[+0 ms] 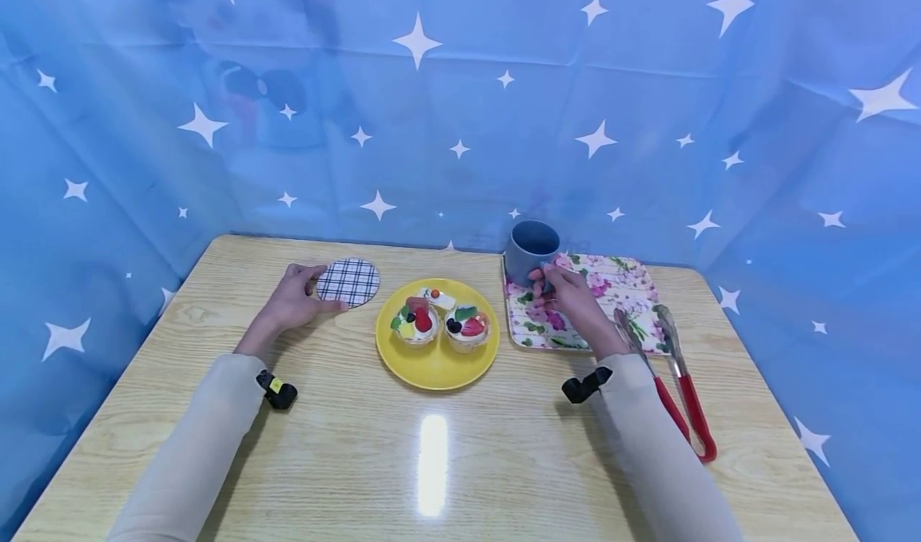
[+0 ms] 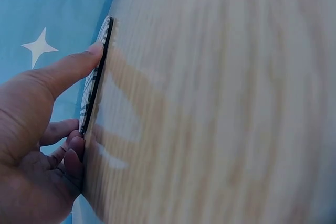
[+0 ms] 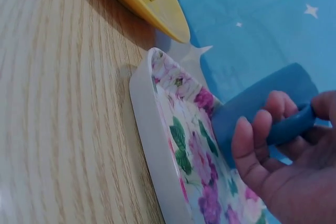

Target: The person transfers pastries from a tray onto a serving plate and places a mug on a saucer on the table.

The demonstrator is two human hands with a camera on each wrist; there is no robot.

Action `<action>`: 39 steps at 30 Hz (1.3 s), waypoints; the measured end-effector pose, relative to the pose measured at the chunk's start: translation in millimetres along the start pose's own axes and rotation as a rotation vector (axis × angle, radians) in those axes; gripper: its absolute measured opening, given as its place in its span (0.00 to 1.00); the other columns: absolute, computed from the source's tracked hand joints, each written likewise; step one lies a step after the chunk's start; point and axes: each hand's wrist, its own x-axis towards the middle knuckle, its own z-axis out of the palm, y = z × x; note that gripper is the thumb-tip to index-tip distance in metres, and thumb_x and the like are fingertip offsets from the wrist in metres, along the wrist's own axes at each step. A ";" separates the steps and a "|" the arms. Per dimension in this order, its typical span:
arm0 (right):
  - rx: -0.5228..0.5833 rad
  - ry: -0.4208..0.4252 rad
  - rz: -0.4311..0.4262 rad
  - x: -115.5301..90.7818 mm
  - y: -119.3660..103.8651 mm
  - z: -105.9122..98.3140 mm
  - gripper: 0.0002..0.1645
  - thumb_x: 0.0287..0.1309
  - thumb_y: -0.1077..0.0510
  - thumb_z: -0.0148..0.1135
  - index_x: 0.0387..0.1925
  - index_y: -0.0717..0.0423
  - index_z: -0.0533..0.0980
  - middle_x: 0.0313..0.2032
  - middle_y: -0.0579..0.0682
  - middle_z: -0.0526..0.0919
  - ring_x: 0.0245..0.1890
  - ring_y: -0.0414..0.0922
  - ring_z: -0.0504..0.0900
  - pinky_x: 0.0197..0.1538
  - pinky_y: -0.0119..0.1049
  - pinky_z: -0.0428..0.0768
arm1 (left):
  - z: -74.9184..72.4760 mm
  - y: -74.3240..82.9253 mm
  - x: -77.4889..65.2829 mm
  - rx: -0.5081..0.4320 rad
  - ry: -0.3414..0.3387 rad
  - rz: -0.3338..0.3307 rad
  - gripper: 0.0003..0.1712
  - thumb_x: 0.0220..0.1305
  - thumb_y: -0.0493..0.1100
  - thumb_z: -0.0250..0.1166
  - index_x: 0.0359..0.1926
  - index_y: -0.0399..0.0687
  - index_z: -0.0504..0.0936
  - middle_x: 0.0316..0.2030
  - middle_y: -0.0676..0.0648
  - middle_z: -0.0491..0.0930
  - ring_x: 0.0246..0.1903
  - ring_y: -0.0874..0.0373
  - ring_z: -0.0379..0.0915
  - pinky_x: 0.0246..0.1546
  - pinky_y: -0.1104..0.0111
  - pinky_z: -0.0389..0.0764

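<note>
A round coaster (image 1: 348,281) with a dark check pattern lies at the table's back left. My left hand (image 1: 298,296) holds it by the rim, the thumb (image 2: 79,67) at one edge and curled fingers at another. On the back left corner of a floral tray (image 1: 600,294) stands a blue-grey mug (image 1: 520,259). My right hand (image 1: 568,294) grips the mug's handle (image 3: 291,125), with the thumb on top of the handle and fingers curled around it.
Between the hands, a yellow plate (image 1: 439,376) bears two fruit-topped cupcakes (image 1: 416,324) and a small white piece (image 1: 437,297). Red-handled tongs (image 1: 691,406) lean over the tray's front right edge, beside my right forearm. A blue starry curtain (image 1: 460,110) hangs behind the table.
</note>
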 end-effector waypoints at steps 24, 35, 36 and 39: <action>-0.024 0.102 -0.039 -5.7 -1.0 2.9 0.34 0.81 0.39 0.35 0.57 0.67 0.68 0.38 0.50 0.67 0.36 0.47 0.66 0.45 0.49 0.71 | 5.2 3.0 -0.8 0.011 -0.009 0.012 0.56 0.62 0.55 0.74 0.80 0.37 0.54 0.56 0.34 0.60 0.49 0.45 0.60 0.44 0.59 0.69; -0.033 0.089 -0.057 -10.5 -13.5 4.6 0.34 0.81 0.38 0.35 0.56 0.66 0.68 0.38 0.50 0.67 0.36 0.49 0.67 0.48 0.56 0.71 | 4.1 1.5 -2.3 0.004 -0.007 0.006 0.56 0.62 0.56 0.73 0.80 0.37 0.54 0.64 0.32 0.57 0.53 0.42 0.60 0.51 0.52 0.74; -0.027 0.090 -0.053 -10.7 -15.0 5.9 0.34 0.81 0.38 0.35 0.56 0.66 0.68 0.38 0.50 0.67 0.36 0.49 0.67 0.48 0.56 0.71 | 3.5 1.4 -2.6 0.005 -0.010 0.003 0.56 0.62 0.56 0.73 0.80 0.37 0.54 0.64 0.32 0.57 0.54 0.42 0.60 0.52 0.52 0.74; -0.020 0.082 -0.051 -10.3 -19.0 9.1 0.34 0.81 0.38 0.35 0.56 0.65 0.69 0.38 0.49 0.67 0.37 0.48 0.67 0.49 0.57 0.71 | 1.6 0.7 -3.1 0.004 -0.016 -0.012 0.56 0.63 0.55 0.73 0.80 0.39 0.53 0.66 0.32 0.56 0.56 0.41 0.60 0.56 0.49 0.75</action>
